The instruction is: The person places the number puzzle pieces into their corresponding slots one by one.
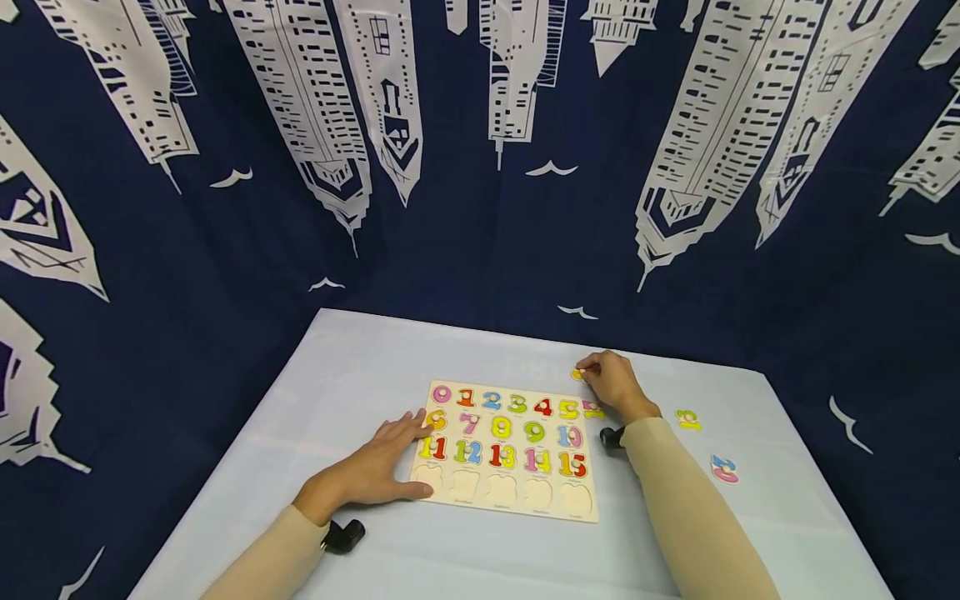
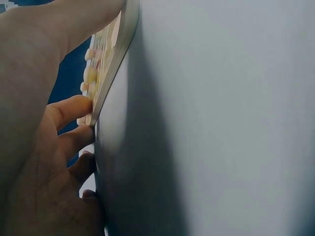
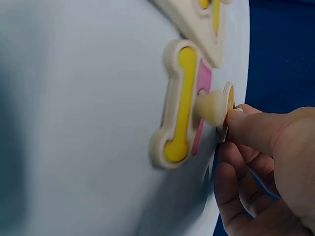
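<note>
A wooden number puzzle board (image 1: 513,515) lies on the table, with pieces 0 to 15 in its upper three rows and bare recesses along the bottom row. My left hand (image 1: 378,462) rests at the board's left side, fingers spread, thumb on the lower left corner and fingertips at the edge. Beyond the board's upper right corner, my right hand (image 1: 613,382) pinches a yellow number piece (image 1: 577,375) between thumb and fingers; its numeral is mostly hidden. Close by that hand, a yellow and pink number piece (image 3: 183,105) with a round knob lies beside the board.
To the right of my right forearm lie a green and yellow number piece (image 1: 687,419) and a blue and pink 20 piece (image 1: 724,468). The white table (image 1: 360,358) ends at a dark blue curtain (image 1: 480,250) printed with white buildings.
</note>
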`<state>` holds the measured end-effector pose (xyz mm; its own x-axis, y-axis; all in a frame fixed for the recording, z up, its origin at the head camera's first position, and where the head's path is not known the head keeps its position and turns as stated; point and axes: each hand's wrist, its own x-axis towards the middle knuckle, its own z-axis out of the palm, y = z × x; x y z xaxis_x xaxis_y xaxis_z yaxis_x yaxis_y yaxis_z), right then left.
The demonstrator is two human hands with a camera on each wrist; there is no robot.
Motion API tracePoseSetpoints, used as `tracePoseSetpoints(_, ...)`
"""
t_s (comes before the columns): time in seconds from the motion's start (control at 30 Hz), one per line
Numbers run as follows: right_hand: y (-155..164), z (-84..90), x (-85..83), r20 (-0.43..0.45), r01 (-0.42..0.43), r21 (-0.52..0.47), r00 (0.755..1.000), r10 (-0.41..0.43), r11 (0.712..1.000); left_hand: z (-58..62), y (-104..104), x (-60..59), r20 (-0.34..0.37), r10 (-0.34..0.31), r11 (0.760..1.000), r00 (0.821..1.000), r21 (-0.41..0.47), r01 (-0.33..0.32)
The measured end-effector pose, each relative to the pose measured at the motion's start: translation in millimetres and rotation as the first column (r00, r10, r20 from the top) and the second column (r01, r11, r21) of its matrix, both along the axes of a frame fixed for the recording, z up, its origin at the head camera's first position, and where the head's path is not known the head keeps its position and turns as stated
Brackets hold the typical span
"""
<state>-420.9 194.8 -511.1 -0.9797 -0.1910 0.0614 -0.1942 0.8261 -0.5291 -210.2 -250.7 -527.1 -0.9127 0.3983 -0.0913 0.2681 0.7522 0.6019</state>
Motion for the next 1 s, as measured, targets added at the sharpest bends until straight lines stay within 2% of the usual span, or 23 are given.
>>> tracePoseSetpoints(0.23, 12, -1.1, 6.9, -0.027, 0.020, 0.001, 0.999, -0.020, 1.000, 1.0, 5, -0.2, 0.009, 0.001, 1.000, 1.000, -0.005, -0.001)
tracePoseSetpoints(0.57, 35, 2.4, 29.9, -0.035, 0.079, -0.111, 0.996, -0.083, 0.991, -0.9, 5, -2.0, 0.003, -0.001, 1.000, 1.000, -0.016, 0.001)
tracePoseSetpoints(0.7, 39, 6.2, 41.8, -0.075, 0.049, -0.191, 0.995, -0.064, 0.980, -0.7, 6, -1.2, 0.008, 0.002, 1.000, 1.000, -0.025, -0.002)
tracePoseSetpoints(0.83, 34, 12.0, 58.1, -0.104, -0.002, -0.286, 0.994, -0.029, 0.958, 0.3, 7, -0.4, 0.005, 0.000, 1.000, 1.000, -0.030, 0.000)
tracePoseSetpoints(1.0, 21, 15.4, 81.3, -0.071, -0.075, -0.380, 0.996, 0.052, 0.922, 0.6, 7, -2.5, -0.004, -0.007, 1.000, 1.000, -0.027, 0.007)
